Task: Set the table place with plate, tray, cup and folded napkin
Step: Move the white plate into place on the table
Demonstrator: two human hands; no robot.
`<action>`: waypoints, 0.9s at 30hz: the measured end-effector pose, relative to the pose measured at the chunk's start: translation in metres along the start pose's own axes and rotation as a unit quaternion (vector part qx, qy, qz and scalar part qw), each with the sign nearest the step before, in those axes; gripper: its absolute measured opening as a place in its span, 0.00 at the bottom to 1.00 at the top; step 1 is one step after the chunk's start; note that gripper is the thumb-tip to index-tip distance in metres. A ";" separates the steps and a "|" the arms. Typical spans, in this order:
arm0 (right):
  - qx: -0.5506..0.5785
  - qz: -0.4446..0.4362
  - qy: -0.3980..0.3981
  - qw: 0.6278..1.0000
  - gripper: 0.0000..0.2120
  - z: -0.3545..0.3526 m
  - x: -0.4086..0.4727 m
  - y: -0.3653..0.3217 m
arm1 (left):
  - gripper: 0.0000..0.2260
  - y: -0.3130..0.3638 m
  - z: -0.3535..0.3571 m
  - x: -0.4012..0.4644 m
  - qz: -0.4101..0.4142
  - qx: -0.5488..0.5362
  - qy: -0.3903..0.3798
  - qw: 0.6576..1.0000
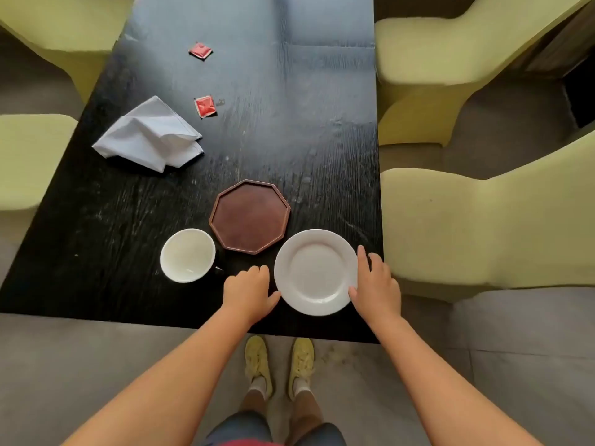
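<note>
So the person is standing at the near end of a dark wood-grain table (128,220), both bare arms reaching in. The white plate (316,272) sits close to the near edge, over toward the table's right side, and it's got nothing on it. The left hand (248,292) is at the plate's 9 o'clock with the thumb touching the rim, fingers curled loosely on the tabletop. The right hand (375,284) is at its 3 o'clock, fingers spread along the rim and thumb at the lower edge. So the hands are apart, one on each side of the plate, touching it, but whether they actually grip it or just rest against it can't be told.

At the plate's 11 o'clock, just beside it, is the brown octagonal tray (250,216), raised lip, empty inside. The cup (188,255) is at the plate's 9 o'clock, past the left hand and right next to the tray; white inside, dark outside, looks empty.

The white napkin (149,135) lies crumpled and half unfolded well off at 10 o'clock from the tray, by the left table edge. Two small red sachets: the nearer sachet (205,106) and the farther sachet (200,50), both toward 12 o'clock. Any print on them is too small to read.

Yellow-green chairs (450,220) flank the table.
</note>
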State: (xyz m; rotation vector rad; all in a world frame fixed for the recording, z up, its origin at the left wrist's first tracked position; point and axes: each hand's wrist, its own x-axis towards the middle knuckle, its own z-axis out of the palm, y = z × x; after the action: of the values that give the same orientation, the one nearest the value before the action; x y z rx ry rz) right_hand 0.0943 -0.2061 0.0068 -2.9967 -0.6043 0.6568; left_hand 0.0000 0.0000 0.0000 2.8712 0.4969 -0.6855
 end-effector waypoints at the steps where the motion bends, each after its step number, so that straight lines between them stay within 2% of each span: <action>1: 0.026 0.023 -0.012 0.999 0.38 0.000 0.002 0.000 | 0.17 0.001 0.002 0.000 -0.019 -0.012 -0.014 1.000; 4: 0.088 0.054 -0.027 0.994 0.36 0.005 0.005 0.000 | 0.17 0.006 0.013 -0.002 -0.065 -0.087 -0.013 0.994; 8: 0.148 0.049 -0.031 0.987 0.19 0.007 0.010 -0.007 | 0.14 0.015 0.018 0.002 -0.084 -0.219 -0.011 0.972; 10: 0.185 0.054 -0.030 0.981 0.16 0.007 0.011 -0.007 | 0.11 0.021 0.017 0.005 -0.124 -0.323 -0.008 0.938; 13: 0.246 0.063 -0.032 0.967 0.16 0.007 0.015 -0.004 | 0.09 0.027 0.015 0.008 -0.192 -0.430 0.009 0.882; 20: 0.365 0.101 -0.010 0.925 0.18 -0.005 0.026 0.006 | 0.09 0.021 -0.001 0.008 -0.189 -0.510 0.048 0.838; 27: 0.418 0.112 0.026 0.901 0.17 -0.039 0.052 -0.004 | 0.10 0.003 -0.039 0.037 -0.138 -0.516 0.068 0.843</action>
State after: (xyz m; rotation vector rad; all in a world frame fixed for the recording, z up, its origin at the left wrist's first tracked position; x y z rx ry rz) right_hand 0.1520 -0.1803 0.0221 -2.2582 0.0537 0.6263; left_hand 0.0487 0.0163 0.0179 1.8283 0.9478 -0.1259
